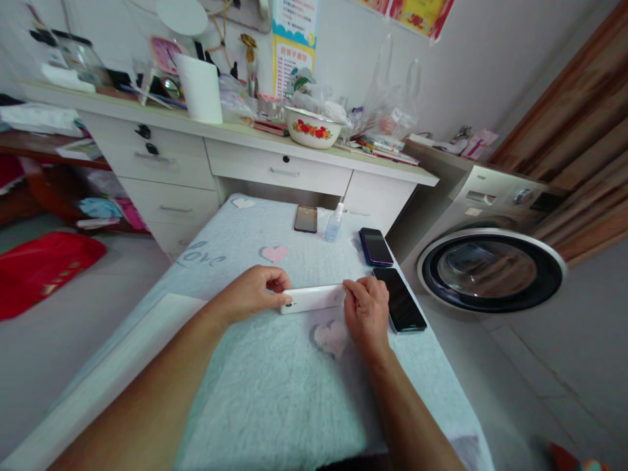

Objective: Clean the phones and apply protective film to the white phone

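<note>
A white smartphone is held sideways just above the cloth-covered table, its white back with the camera at the left end facing me. My left hand pinches the phone's left end between thumb and fingers. At its right end, my right hand grips with bent fingers. The screen side is turned away from view. Close to my right hand lies a black-screened phone, flat on the table. Behind that one rests a dark phone with a purplish-blue edge.
A clear spray bottle stands towards the table's far end, beside a brownish phone case. Beyond is a white desk with drawers, bearing a flowered bowl and a paper roll. A washing machine stands at the right.
</note>
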Tool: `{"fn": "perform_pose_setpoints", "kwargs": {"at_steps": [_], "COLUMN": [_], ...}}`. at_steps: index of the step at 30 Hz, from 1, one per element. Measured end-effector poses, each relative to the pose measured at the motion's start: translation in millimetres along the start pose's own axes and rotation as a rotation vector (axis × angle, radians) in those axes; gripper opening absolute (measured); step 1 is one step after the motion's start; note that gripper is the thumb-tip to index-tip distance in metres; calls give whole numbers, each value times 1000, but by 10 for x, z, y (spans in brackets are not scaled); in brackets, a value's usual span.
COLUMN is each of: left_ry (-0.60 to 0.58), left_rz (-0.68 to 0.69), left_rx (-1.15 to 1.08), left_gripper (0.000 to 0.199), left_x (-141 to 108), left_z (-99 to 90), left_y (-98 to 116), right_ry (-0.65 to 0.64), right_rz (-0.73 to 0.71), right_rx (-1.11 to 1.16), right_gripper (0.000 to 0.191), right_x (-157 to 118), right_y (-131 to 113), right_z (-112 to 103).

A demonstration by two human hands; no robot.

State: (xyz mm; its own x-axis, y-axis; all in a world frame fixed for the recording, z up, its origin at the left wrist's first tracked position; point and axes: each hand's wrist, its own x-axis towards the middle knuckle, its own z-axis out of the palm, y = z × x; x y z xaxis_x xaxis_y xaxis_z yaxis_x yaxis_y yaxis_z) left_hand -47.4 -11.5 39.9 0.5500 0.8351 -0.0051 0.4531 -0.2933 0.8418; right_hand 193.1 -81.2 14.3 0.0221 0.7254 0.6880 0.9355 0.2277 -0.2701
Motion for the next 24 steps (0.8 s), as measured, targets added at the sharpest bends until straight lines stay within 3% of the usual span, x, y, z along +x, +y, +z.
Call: {"fn": "perform_pose_setpoints", "kwargs": {"at_steps": [11,19,24], "left_ry": [-14,-11,-13], "left_rz": [12,6,11], "left_rx": [2,-9,-10], "left_gripper": [16,17,17], "left_x": [4,1,1], "left_z": [1,-2,-2], "left_y": [-26,-30,-37], "right_ry": [-70,15,6], "right_rz": [-91,26,6], "right_rx": [49,-38,-35], "right_gripper": [22,20,19], "right_x": [4,11,7], "right_y": [-155,1,-23], "right_z": [-13,-35,-34]}}
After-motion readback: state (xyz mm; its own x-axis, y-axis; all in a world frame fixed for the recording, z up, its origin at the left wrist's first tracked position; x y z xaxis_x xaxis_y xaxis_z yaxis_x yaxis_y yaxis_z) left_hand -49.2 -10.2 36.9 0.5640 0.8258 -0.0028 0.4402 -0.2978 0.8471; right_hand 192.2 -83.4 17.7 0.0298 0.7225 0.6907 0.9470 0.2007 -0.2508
